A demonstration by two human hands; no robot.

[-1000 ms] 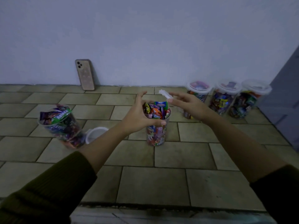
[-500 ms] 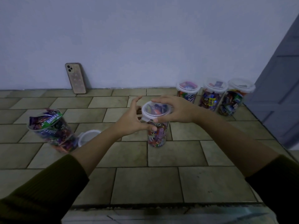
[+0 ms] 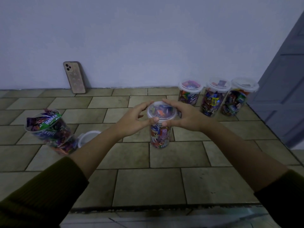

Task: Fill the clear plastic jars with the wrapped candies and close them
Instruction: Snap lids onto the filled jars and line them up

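Both hands clamp the clear lid [image 3: 162, 111] of the upright centre jar [image 3: 162, 144]. The left hand [image 3: 131, 120] curls round the lid's left rim and the right hand [image 3: 186, 116] round its right rim. The thumbs press the near edge and the fingers hook over the far edge. The lid sits on the jar's mouth, which is directly under the grip. Whether the lid is fully snapped down cannot be told. The jar stands on the tiled floor [image 3: 148, 186] and is packed to the top with wrapped candies [image 3: 162, 130].

Well to the left of the grip and slightly nearer the camera is an open jar [image 3: 49, 130]. It is tilted in the wide view, and candy wrappers poke above its rim. A loose lid [image 3: 88, 137] lies on the floor just beside this jar, between it and the left forearm.

Beyond the right hand, three closed jars [image 3: 213, 99] stand in a row near the wall [image 3: 148, 38], all filled. The nearest one is partly hidden behind the right hand's fingers. Far to the left beyond the grip, a phone [image 3: 74, 77] leans upright against the wall. A grey door [image 3: 287, 79] stands at the far right. Dark green sleeves [image 3: 41, 195] cover both forearms near the camera.
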